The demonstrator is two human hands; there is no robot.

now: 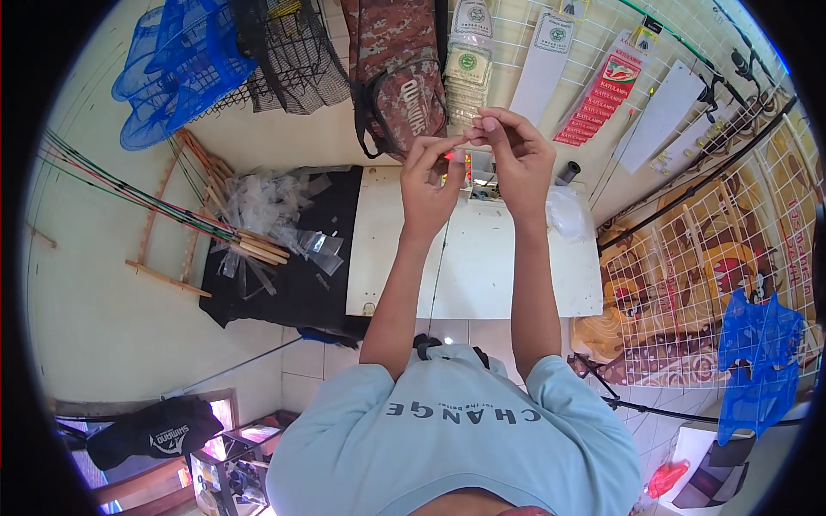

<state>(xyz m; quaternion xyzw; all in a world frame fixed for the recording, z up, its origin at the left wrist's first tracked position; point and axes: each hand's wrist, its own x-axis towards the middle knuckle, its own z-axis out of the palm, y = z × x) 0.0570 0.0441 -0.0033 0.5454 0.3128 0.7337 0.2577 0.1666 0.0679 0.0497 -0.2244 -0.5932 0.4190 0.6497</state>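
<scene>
Right, top centre of frame, my left hand (433, 176) and right hand (508, 146) both pinch a tiny red bit (451, 156) between fingertips, nearer my left, above the white table (482, 267); its axis I can't tell.

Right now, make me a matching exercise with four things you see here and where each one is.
Things:
1. blue nets
2. camouflage bag
3. clear plastic sleeves
4. small red piece

Places:
A. pinched between both hands
B. on the black cloth
C. hanging upper left
D. hanging top centre, behind the hands

Pairs: 1-C, 2-D, 3-B, 4-A
</scene>
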